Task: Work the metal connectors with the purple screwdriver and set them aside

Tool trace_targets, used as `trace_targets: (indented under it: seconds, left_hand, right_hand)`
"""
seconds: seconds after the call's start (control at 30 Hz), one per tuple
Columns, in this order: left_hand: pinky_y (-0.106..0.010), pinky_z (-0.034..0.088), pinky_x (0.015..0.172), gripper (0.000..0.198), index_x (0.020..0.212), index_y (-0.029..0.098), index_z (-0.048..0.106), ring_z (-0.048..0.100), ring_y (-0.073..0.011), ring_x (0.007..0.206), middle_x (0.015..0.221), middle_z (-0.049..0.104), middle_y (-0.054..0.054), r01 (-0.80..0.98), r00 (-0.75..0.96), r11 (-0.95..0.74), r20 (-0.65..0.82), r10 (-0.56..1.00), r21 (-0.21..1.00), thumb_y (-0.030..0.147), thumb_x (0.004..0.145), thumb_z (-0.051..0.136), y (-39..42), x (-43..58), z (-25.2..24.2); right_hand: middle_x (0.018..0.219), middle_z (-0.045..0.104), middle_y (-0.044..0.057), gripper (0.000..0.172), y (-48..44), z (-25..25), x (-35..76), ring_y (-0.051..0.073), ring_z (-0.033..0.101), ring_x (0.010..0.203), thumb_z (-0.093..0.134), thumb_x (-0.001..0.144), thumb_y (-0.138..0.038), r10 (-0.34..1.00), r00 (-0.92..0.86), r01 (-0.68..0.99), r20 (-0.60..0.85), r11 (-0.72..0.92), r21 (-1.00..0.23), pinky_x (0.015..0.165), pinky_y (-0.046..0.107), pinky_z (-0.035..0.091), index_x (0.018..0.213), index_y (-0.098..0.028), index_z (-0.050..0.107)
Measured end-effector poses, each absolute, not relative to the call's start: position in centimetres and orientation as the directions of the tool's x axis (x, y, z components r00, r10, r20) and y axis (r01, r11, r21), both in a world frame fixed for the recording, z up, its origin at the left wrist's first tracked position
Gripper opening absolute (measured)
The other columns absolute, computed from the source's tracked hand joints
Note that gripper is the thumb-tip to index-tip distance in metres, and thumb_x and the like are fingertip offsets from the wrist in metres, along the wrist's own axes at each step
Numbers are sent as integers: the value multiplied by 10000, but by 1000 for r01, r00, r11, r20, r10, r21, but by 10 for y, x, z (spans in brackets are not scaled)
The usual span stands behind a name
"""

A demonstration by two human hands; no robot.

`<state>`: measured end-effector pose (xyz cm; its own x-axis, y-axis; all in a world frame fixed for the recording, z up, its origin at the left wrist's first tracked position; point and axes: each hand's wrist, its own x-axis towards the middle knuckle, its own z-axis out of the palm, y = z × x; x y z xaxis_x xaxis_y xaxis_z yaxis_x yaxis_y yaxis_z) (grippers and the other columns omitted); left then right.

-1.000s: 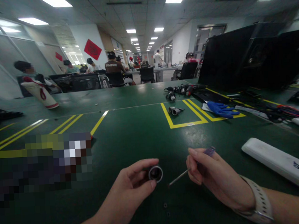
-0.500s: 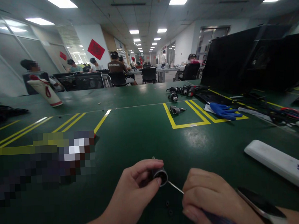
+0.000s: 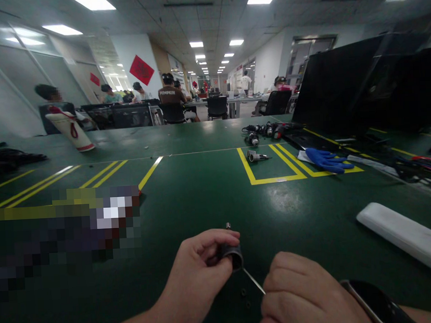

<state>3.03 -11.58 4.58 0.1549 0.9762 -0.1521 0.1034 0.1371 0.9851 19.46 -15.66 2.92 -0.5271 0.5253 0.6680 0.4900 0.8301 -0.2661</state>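
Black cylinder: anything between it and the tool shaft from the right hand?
Nothing visible. The thin shaft runs bare from the right hand to the black cylinder pinched in the left hand. Two small dark bits lie on the mat below it.

blue glove (image 3: 325, 159), white case (image 3: 403, 234), black monitor (image 3: 342, 90)

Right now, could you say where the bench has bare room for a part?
Bare mat runs from the left hand and right hand up to the yellow-taped box, and across to the white bar. Crowded: blue glove and cables far right; small screws between the hands.
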Motion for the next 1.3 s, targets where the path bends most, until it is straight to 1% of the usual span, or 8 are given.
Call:
trace_targets:
  seconds: [0.17, 0.33, 0.43, 0.87, 1.0, 1.13, 1.23, 1.3]
  left_hand:
    - [-289, 509, 792, 188, 670, 172, 689, 659, -208, 891, 884, 728, -41, 94, 149, 158, -171, 974, 983, 69, 545, 594, -114, 31, 46]
    - [-289, 490, 792, 255, 841, 174, 685, 657, -201, 882, 894, 730, -43, 122, 147, 246, -263, 954, 962, 118, 595, 645, -112, 28, 49]
    - [-290, 480, 772, 300, 925, 170, 668, 659, -194, 844, 840, 733, -39, 157, 146, 285, -308, 940, 946, 132, 629, 636, -112, 26, 51]
    - [-298, 477, 762, 292, 891, 169, 686, 655, -201, 828, 818, 730, -36, 145, 147, 301, -321, 936, 943, 115, 609, 630, -113, 26, 53]
    - [-303, 470, 787, 301, 912, 165, 684, 653, -199, 837, 834, 731, -38, 127, 153, 296, -314, 937, 947, 121, 616, 643, -113, 25, 53]
    - [-317, 459, 828, 308, 954, 171, 683, 653, -201, 865, 858, 733, -37, 115, 155, 297, -312, 937, 948, 145, 649, 643, -113, 24, 53]
    - [-315, 457, 837, 316, 971, 162, 682, 655, -198, 859, 855, 737, -39, 120, 147, 314, -330, 933, 942, 142, 658, 640, -113, 24, 54]
    - [-306, 459, 835, 320, 972, 163, 684, 656, -193, 856, 860, 739, -36, 113, 139, 321, -335, 932, 940, 133, 658, 637, -114, 25, 55]
  right_hand:
    - [521, 564, 14, 344, -154, 33, 197, 98, 461, 491, 408, 905, -166, 524, -519, 448, 675, 840, -307, 459, 225, 339, 595, -141, 554]
    - [489, 530, -1, 400, -155, 51, 208, 80, 503, 489, 356, 920, -199, 719, -457, 380, 524, 690, -615, 505, 190, 401, 563, -148, 527]
    - [471, 519, -21, 362, -155, 48, 210, 69, 523, 473, 417, 893, -210, 819, -393, 402, 418, 562, -723, 542, 183, 427, 555, -148, 529]
    - [493, 519, 2, 390, -154, 38, 202, 97, 511, 483, 389, 894, -298, 842, -409, 426, 351, 517, -743, 490, 202, 412, 549, -166, 513]
    - [477, 474, -14, 403, -149, 28, 199, 94, 482, 468, 433, 864, -385, 939, -323, 365, 115, 236, -901, 477, 203, 400, 546, -156, 527]
    - [468, 452, -34, 430, -140, 20, 200, 71, 428, 416, 482, 818, -497, 944, -312, 24, -106, -104, -994, 426, 184, 359, 575, -145, 516]
    - [491, 467, -21, 425, -138, 24, 204, 83, 445, 457, 460, 850, -466, 963, -268, -126, 4, -31, -992, 444, 192, 366, 581, -143, 518]
    - [534, 504, 0, 395, -140, 31, 208, 100, 480, 512, 436, 884, -398, 958, -239, -48, 161, 154, -987, 488, 214, 391, 604, -143, 547]
